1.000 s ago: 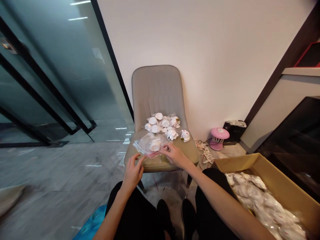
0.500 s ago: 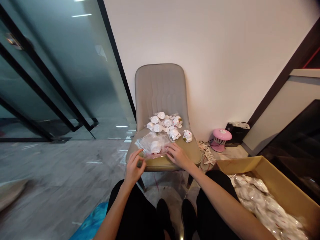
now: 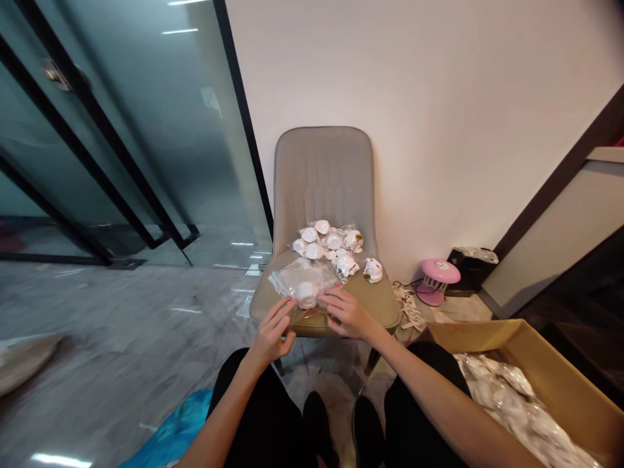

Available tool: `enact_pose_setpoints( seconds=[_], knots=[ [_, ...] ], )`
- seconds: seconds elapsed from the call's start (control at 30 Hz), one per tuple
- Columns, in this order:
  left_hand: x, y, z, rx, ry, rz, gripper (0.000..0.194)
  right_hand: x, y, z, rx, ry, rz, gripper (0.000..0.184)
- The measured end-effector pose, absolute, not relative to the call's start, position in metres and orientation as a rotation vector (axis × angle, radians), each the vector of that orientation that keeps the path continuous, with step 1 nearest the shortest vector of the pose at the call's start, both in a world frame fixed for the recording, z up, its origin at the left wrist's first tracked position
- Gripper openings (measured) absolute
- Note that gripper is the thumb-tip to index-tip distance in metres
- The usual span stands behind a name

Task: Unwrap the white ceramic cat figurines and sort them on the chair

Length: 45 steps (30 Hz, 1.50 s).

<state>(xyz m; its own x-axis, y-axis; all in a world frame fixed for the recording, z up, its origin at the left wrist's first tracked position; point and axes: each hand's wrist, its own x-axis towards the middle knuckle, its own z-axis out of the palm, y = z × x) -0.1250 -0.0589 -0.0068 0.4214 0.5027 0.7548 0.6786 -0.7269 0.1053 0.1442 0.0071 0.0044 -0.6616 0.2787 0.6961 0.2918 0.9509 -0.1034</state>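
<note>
The lower edge of the clear plastic bag (image 3: 303, 279) is hidden behind the left hand (image 3: 271, 335) and the right hand (image 3: 348, 316), so whether their fingers (image 3: 283, 313) grip it cannot be told. The white figure (image 3: 307, 294) inside is blurred by the plastic. At center, the pile of bagged white figures (image 3: 327, 242) overlaps, so its count and small markings cannot be made out. At lower right, the frame cuts off the cardboard box (image 3: 531, 364), and its plastic-wrapped contents (image 3: 502, 396) are blurred. The pale object (image 3: 19, 364) at the left edge and the blue item (image 3: 170, 422) at the bottom edge are cut off and unidentifiable. The paper scraps (image 3: 407, 305) at right are too small to tell.
</note>
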Motion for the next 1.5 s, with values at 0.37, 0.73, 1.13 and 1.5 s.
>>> enact_pose_setpoints(
  seconds=[0.37, 0.73, 1.13, 1.5],
  knots=[
    [-0.123, -0.062, -0.015, -2.687, -0.891, -1.027, 0.027, 0.142, 0.004, 0.002, -0.315, -2.372, -0.004, 0.022],
    [-0.123, -0.055, -0.017, -2.529, -1.0, -1.155, 0.033, 0.146, 0.001, 0.002, -0.503, -2.219, 0.287, 0.03],
    [-0.126, -0.062, -0.016, -2.53, -1.002, -1.131, 0.027, 0.144, -0.003, -0.003, -0.549, -2.146, 0.419, 0.031],
    [-0.122, -0.064, -0.01, -2.529, -1.163, -1.149, 0.029, 0.146, -0.004, -0.004, -0.547, -2.188, 0.382, 0.035]
  ],
)
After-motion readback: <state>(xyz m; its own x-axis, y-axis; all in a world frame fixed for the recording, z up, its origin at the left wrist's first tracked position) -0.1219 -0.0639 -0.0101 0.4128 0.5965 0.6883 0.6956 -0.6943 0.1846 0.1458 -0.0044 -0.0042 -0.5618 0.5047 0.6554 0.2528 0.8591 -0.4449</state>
